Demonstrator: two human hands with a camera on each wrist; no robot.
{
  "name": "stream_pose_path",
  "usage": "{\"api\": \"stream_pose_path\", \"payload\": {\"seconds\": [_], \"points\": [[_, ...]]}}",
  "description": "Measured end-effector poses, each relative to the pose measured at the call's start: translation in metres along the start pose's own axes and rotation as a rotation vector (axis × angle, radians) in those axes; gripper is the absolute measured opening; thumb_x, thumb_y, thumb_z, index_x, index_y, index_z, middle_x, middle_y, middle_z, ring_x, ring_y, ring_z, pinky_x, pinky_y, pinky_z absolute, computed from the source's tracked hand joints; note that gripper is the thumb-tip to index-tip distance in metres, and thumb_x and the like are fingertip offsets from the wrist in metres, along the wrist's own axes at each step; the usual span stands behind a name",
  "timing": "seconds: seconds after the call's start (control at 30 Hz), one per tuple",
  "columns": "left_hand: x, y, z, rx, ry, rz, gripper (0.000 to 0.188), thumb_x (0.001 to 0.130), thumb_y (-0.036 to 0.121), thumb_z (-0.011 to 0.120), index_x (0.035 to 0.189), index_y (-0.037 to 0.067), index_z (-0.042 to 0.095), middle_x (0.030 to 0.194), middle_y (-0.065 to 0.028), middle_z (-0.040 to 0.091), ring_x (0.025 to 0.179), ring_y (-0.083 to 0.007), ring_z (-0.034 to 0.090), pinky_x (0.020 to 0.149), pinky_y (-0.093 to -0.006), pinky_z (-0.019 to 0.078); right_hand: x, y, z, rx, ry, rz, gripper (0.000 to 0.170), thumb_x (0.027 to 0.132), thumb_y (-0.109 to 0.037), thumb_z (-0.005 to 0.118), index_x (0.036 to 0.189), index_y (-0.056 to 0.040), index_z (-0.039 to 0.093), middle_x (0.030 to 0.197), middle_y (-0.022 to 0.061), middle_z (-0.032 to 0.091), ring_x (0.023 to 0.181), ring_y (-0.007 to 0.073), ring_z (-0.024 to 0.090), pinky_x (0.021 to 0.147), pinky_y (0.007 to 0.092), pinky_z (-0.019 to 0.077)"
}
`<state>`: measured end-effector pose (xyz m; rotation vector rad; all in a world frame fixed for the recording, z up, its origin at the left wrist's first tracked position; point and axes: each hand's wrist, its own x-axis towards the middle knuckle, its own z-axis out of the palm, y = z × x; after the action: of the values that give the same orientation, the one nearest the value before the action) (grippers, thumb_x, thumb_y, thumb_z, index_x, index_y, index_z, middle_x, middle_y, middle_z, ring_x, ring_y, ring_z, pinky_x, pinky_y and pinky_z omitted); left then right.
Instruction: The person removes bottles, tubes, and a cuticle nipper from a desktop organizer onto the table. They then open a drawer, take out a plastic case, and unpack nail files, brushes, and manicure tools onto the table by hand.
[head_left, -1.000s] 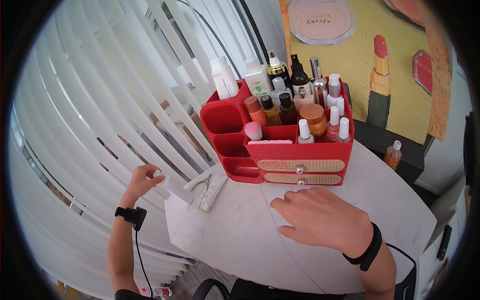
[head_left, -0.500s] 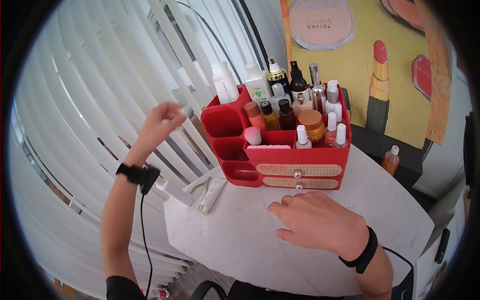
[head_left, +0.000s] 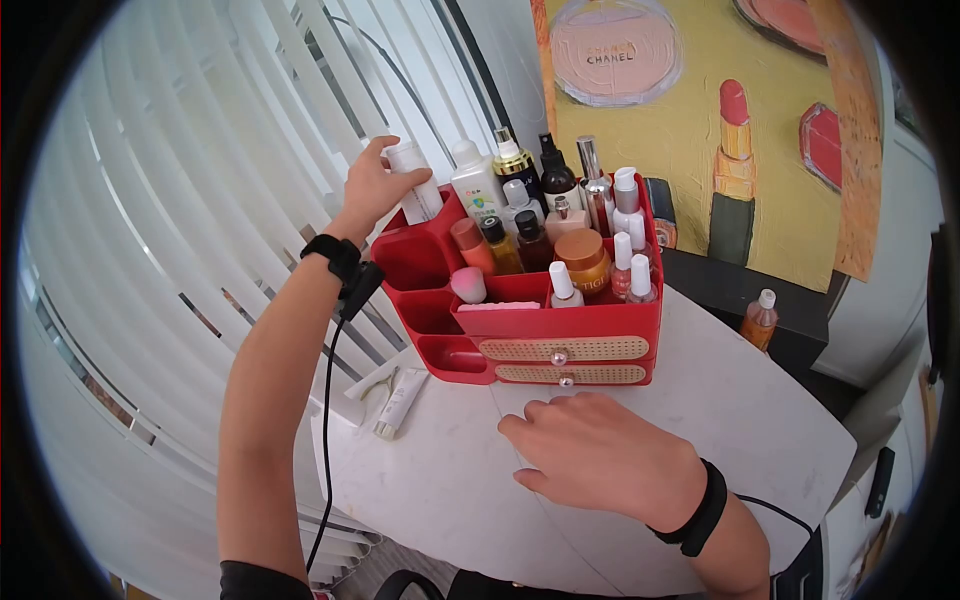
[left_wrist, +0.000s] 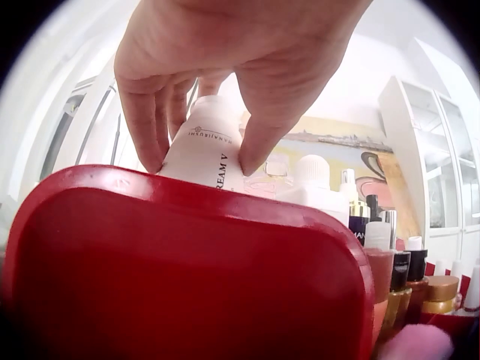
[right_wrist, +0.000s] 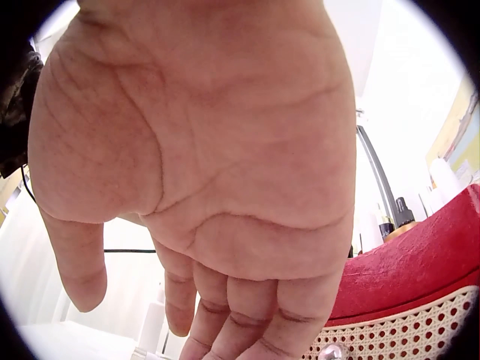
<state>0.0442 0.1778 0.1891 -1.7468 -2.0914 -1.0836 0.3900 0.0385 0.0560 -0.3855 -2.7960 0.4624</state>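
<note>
My left hand grips a white cream bottle in the back left compartment of a red cosmetics organizer. In the left wrist view the thumb lies on one side of the bottle and the fingers on the other; its lower part is hidden behind the red rim. Over the white table, in front of the drawers, my right hand hovers palm down with relaxed fingers. The right wrist view shows its palm holding nothing.
A white tube, tweezer-like metal pliers and a white container lie at the table's left edge. Several bottles, nail polishes and an amber jar fill the organizer. Vertical blinds hang at left; an orange bottle stands right.
My left hand has let go of the white container at the table's left edge, risen and moved right to the cream bottle, which it now grips. The right hand stays over the table.
</note>
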Motion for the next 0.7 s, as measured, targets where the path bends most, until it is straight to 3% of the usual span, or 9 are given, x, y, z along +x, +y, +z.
{"api": "stream_pose_path", "payload": {"seconds": [0.13,0.2,0.23,0.3,0.4,0.5,0.57,0.63,0.7], "points": [[0.008,-0.015,-0.017,-0.031,-0.025,0.001,0.088,0.073,0.041,0.092,0.146,0.004,0.059,0.122,-0.0202,0.070,0.108,-0.0309,0.073,0.096,-0.0394,0.0580,-0.003,0.000,-0.001,-0.011,0.049,-0.031,0.029,0.093,-0.022,0.076,0.100,0.0025,0.063,0.087,0.0173,0.070,0.087,0.0370,0.073,0.077,0.0449,0.0589],[0.007,-0.022,-0.029,-0.077,0.047,0.055,0.084,0.076,0.036,0.093,0.145,0.002,0.060,0.122,-0.0175,0.068,0.102,-0.0269,0.073,0.091,-0.0368,0.0593,-0.005,0.000,0.000,-0.025,0.077,-0.053,0.029,0.093,-0.022,0.076,0.100,0.0023,0.063,0.087,0.0171,0.070,0.086,0.0366,0.073,0.077,0.0445,0.0589],[0.001,-0.020,-0.039,-0.074,0.049,0.049,0.084,0.076,0.036,0.093,0.145,0.002,0.060,0.122,-0.0175,0.068,0.102,-0.0269,0.073,0.091,-0.0368,0.0593,-0.006,-0.001,0.000,-0.039,0.073,-0.050,0.026,0.092,-0.020,0.076,0.101,0.0001,0.063,0.087,0.0141,0.069,0.086,0.0328,0.073,0.076,0.0428,0.0573],[-0.020,-0.004,-0.069,-0.243,0.091,0.023,0.067,0.089,0.029,0.087,0.145,0.004,0.059,0.124,-0.0126,0.066,0.107,-0.0210,0.071,0.086,-0.0331,0.0617,-0.007,-0.002,-0.002,-0.049,0.070,-0.049,0.023,0.091,-0.019,0.076,0.101,-0.0021,0.062,0.086,0.0112,0.067,0.085,0.0291,0.072,0.075,0.0410,0.0557],[-0.054,-0.002,-0.114,-0.274,0.149,0.015,0.067,0.091,0.029,0.086,0.146,0.006,0.056,0.125,-0.0092,0.066,0.111,-0.0191,0.069,0.092,-0.0336,0.0598,-0.007,-0.003,-0.001,-0.036,0.077,-0.056,0.023,0.091,-0.019,0.076,0.101,-0.0027,0.062,0.087,0.0115,0.067,0.086,0.0296,0.072,0.075,0.0412,0.0558],[-0.105,-0.019,-0.155,-0.196,0.196,0.068,0.059,0.092,0.021,0.084,0.141,0.003,0.056,0.117,-0.0055,0.068,0.097,-0.0126,0.069,0.085,-0.0285,0.0587,-0.005,-0.003,0.000,-0.039,0.061,-0.054,0.023,0.091,-0.019,0.076,0.100,-0.0027,0.062,0.087,0.0119,0.068,0.086,0.0300,0.073,0.076,0.0412,0.0561],[-0.149,-0.045,-0.177,-0.211,0.240,0.108,0.053,0.094,0.014,0.081,0.139,0.002,0.056,0.115,-0.0053,0.069,0.095,-0.0125,0.070,0.085,-0.0281,0.0587,-0.004,-0.004,0.000,-0.021,0.035,-0.032,0.028,0.095,-0.024,0.074,0.104,0.0006,0.064,0.089,0.0158,0.069,0.090,0.0347,0.073,0.079,0.0442,0.0583],[-0.205,-0.065,-0.196,-0.204,0.266,0.003,0.051,0.095,0.011,0.079,0.139,0.005,0.054,0.115,-0.0052,0.068,0.104,-0.0141,0.070,0.089,-0.0296,0.0585,-0.001,-0.006,-0.001,-0.011,0.001,-0.022,0.028,0.095,-0.024,0.074,0.105,0.0004,0.064,0.090,0.0159,0.069,0.091,0.0347,0.073,0.079,0.0443,0.0583],[-0.265,-0.085,-0.196,-0.265,0.362,-0.099,0.045,0.090,0.007,0.083,0.125,0.005,0.055,0.116,-0.0039,0.061,0.108,-0.0136,0.063,0.094,-0.0297,0.0551,0.000,-0.007,-0.001,-0.004,-0.034,-0.007,0.029,0.095,-0.025,0.073,0.106,0.0002,0.064,0.091,0.0159,0.070,0.091,0.0348,0.073,0.080,0.0443,0.0582]]}}
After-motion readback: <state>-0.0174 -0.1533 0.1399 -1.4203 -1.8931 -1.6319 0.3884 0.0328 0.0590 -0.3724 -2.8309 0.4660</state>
